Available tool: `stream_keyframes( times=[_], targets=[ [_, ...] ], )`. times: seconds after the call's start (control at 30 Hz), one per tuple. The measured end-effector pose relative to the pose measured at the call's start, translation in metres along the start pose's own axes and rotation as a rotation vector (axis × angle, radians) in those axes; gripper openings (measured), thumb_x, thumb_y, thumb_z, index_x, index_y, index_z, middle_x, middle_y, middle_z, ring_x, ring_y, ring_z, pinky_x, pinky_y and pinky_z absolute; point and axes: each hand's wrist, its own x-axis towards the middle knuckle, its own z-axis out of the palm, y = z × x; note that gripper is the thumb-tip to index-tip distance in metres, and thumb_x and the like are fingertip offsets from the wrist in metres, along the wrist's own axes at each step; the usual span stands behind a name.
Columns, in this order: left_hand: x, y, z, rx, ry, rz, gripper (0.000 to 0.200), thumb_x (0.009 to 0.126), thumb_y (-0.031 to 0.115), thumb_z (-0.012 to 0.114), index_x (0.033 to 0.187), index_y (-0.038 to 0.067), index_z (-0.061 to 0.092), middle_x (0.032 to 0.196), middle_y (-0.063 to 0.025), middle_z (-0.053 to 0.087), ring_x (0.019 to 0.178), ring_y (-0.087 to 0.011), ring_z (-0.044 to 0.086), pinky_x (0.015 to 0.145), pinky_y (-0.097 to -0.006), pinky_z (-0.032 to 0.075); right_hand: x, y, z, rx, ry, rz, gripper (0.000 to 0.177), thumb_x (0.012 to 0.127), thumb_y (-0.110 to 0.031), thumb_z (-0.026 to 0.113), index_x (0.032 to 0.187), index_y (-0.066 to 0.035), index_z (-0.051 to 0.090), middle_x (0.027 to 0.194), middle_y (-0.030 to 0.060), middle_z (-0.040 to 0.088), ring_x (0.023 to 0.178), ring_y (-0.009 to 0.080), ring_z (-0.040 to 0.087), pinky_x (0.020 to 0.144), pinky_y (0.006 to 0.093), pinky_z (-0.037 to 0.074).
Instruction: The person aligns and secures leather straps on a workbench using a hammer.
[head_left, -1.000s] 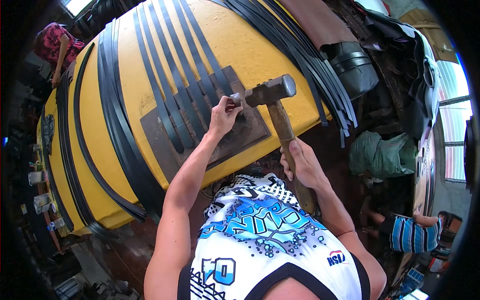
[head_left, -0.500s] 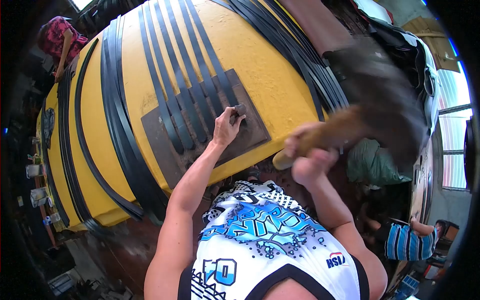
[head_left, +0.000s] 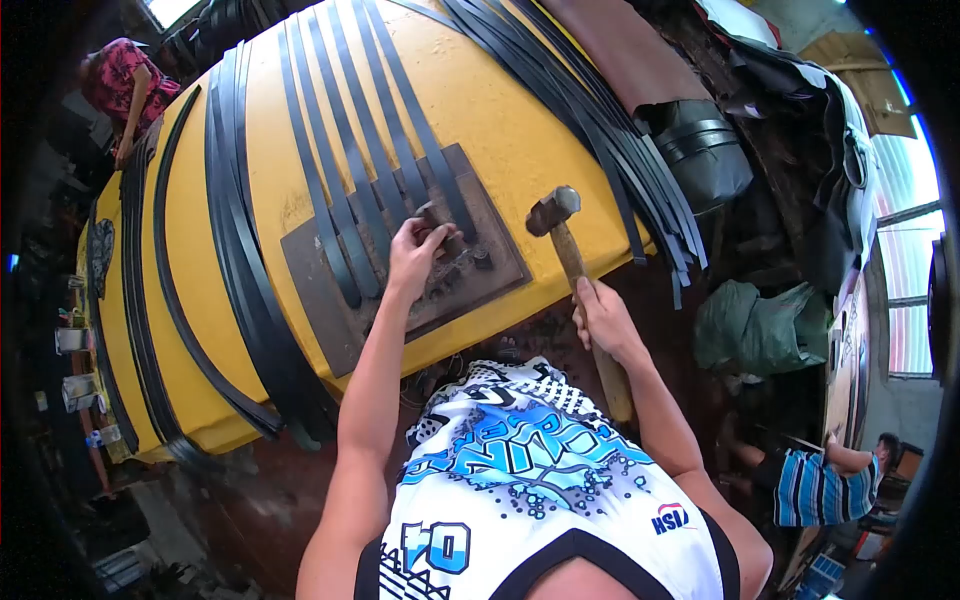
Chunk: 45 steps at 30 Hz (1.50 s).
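Now straight to the left hand (head_left: 413,255), pinching a small metal tool (head_left: 428,211) between thumb and bent fingers, right over the dark board (head_left: 450,295). Close beside the rightmost of several flat black strips (head_left: 452,200), too; impossible to tell about contact down at the tool's lower end, half lost among the fingers. And over to the right hand (head_left: 607,325), wrapped round the wooden handle of a hammer (head_left: 571,258), with thumb laid along the grip and fingers curled about the far side! Up top, a blocky metal head, seen against the yellow table (head_left: 500,110) just beyond the board's right edge, well apart from the pinched tool. Down below, a long tail of handle running back past the wrist towards the white-and-blue jersey (head_left: 530,450).

Back to the board: flat on the table near the front edge, with strips side by side across it and away to the far end. Further left, another bundle of strips (head_left: 225,180), then a curved dark strip (head_left: 163,200) bending round towards the front. Out right, a loose heap of strips (head_left: 590,120) fanning over the table's edge, next to a black roll (head_left: 700,150). Lower down on that side, a crumpled green sack (head_left: 750,330). At far left, a person in a red-and-black top (head_left: 130,80), with one arm down at the table's edge; at lower right, a person in a blue striped shirt (head_left: 815,492).
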Motion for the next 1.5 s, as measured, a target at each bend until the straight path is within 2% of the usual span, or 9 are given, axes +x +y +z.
stream_keyframes(
  times=[0.07, 0.17, 0.4, 0.47, 0.57, 0.7, 0.9, 1.03, 1.5],
  targets=[
    [-0.021, 0.003, -0.019, 0.108, 0.107, 0.088, 0.025, 0.084, 0.008, 0.059, 0.102, -0.007, 0.051, 0.091, -0.0108, 0.064, 0.082, -0.0155, 0.062, 0.069, -0.0241, 0.047, 0.034, 0.029, -0.010, -0.318, 0.178, -0.128, 0.040, 0.086, -0.037, 0.053, 0.094, 0.003, 0.054, 0.076, 0.0193, 0.062, 0.069, 0.0296, 0.062, 0.061, 0.0374, 0.047],
    [-0.056, -0.003, -0.066, 0.355, 0.367, 0.132, 0.027, 0.081, 0.012, 0.061, 0.101, -0.006, 0.055, 0.088, -0.0122, 0.064, 0.078, -0.0163, 0.061, 0.070, -0.0267, 0.047, 0.067, 0.030, -0.015, -0.451, 0.393, -0.328, 0.045, 0.079, -0.035, 0.060, 0.100, 0.004, 0.054, 0.086, 0.0244, 0.062, 0.087, 0.0372, 0.060, 0.074, 0.0425, 0.045],
    [-0.077, -0.039, -0.144, 1.098, 0.845, 0.031, 0.033, 0.078, 0.017, 0.058, 0.101, -0.006, 0.058, 0.092, -0.0244, 0.056, 0.087, -0.0366, 0.056, 0.078, -0.0421, 0.044, 0.172, 0.021, -0.010, -0.663, 0.543, -0.287, 0.040, 0.074, -0.029, 0.065, 0.098, 0.002, 0.056, 0.093, 0.0226, 0.061, 0.089, 0.0359, 0.059, 0.075, 0.0452, 0.045],
    [-0.081, -0.041, -0.144, 1.166, 0.831, 0.005, 0.033, 0.078, 0.020, 0.058, 0.099, -0.005, 0.059, 0.093, -0.0238, 0.056, 0.090, -0.0369, 0.053, 0.081, -0.0438, 0.041, 0.187, 0.017, 0.000, -0.915, 0.831, -0.596, 0.039, 0.075, -0.029, 0.065, 0.098, 0.000, 0.056, 0.095, 0.0208, 0.059, 0.089, 0.0339, 0.058, 0.076, 0.0428, 0.045],
    [-0.085, -0.051, -0.140, 1.236, 0.870, 0.014, 0.033, 0.077, 0.021, 0.060, 0.100, -0.003, 0.060, 0.094, -0.0213, 0.056, 0.090, -0.0355, 0.052, 0.081, -0.0427, 0.040, 0.198, 0.000, 0.033, -0.784, 0.661, -0.849, 0.037, 0.077, -0.030, 0.065, 0.097, 0.000, 0.057, 0.094, 0.0184, 0.059, 0.087, 0.0327, 0.058, 0.076, 0.0403, 0.046],
    [-0.094, -0.030, -0.105, 1.205, 1.020, 0.268, 0.026, 0.077, 0.018, 0.064, 0.095, -0.001, 0.060, 0.090, -0.0171, 0.058, 0.091, -0.0341, 0.053, 0.082, -0.0404, 0.041, 0.192, -0.034, 0.094, -0.739, 0.105, -0.616, 0.039, 0.078, -0.033, 0.065, 0.095, 0.002, 0.057, 0.096, 0.0192, 0.060, 0.091, 0.0327, 0.059, 0.077, 0.0412, 0.047],
    [-0.075, -0.024, -0.093, 1.009, 0.762, 0.273, 0.029, 0.077, 0.011, 0.064, 0.100, -0.004, 0.057, 0.097, -0.0167, 0.056, 0.082, -0.0269, 0.058, 0.072, -0.0351, 0.047, 0.186, -0.075, 0.123, -0.999, 0.024, -0.450, 0.048, 0.069, -0.033, 0.071, 0.096, 0.004, 0.056, 0.103, 0.0217, 0.060, 0.091, 0.0339, 0.060, 0.078, 0.0409, 0.049],
    [-0.061, -0.022, -0.102, 0.987, 0.717, 0.252, 0.036, 0.075, 0.009, 0.063, 0.107, -0.005, 0.054, 0.103, -0.0192, 0.055, 0.097, -0.0337, 0.055, 0.084, -0.0387, 0.045, 0.172, -0.100, 0.116, -0.781, -0.118, -0.329, 0.052, 0.064, -0.034, 0.073, 0.097, 0.003, 0.056, 0.103, 0.0215, 0.060, 0.093, 0.0333, 0.059, 0.081, 0.0387, 0.048],
    [-0.037, -0.005, -0.120, 1.208, 0.506, 0.047, 0.054, 0.072, 0.016, 0.066, 0.118, -0.003, 0.046, 0.110, -0.0228, 0.053, 0.105, -0.0368, 0.050, 0.090, -0.0417, 0.042, 0.163, -0.073, 0.176, -0.997, 0.103, -0.406, 0.058, 0.067, -0.032, 0.074, 0.104, 0.004, 0.048, 0.102, 0.0255, 0.059, 0.102, 0.0343, 0.056, 0.085, 0.0394, 0.047]
  ],
)
